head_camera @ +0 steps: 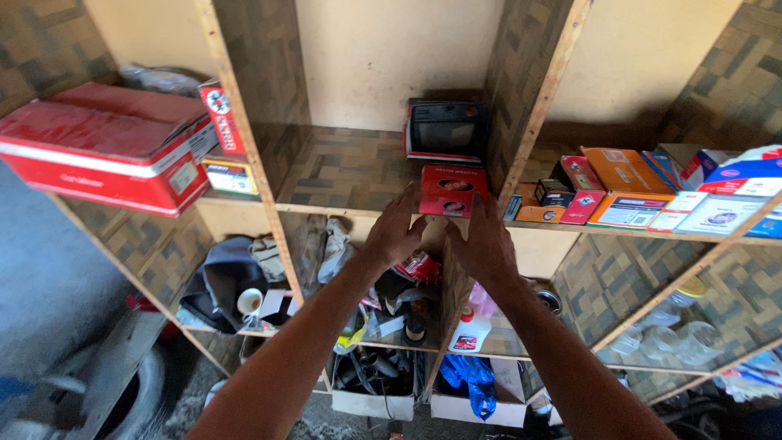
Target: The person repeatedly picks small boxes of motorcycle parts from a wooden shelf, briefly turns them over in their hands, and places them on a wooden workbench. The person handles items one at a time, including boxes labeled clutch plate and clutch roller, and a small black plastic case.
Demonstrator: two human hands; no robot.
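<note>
Wooden shelving with a woven-pattern lining (pixel 342 167) fills the view, split into open compartments by slanted plywood uprights. Next in size, a large red cardboard box with a white stripe (pixel 106 147) lies in the upper-left compartment. A row of orange, red and white flat cartons (pixel 643 195) fills the upper-right one. At the back of the middle compartment stands a dark box with a red rim (pixel 446 130), and in front of it, at the shelf's edge, a small flat red carton (pixel 452 190). Both bare arms reach up towards that carton: the left hand (pixel 395 232) and right hand (pixel 485 244) are open with fingers spread, just below it, holding nothing. A white plastic bottle with a red cap (pixel 470 332) stands on the shelf beneath.
</note>
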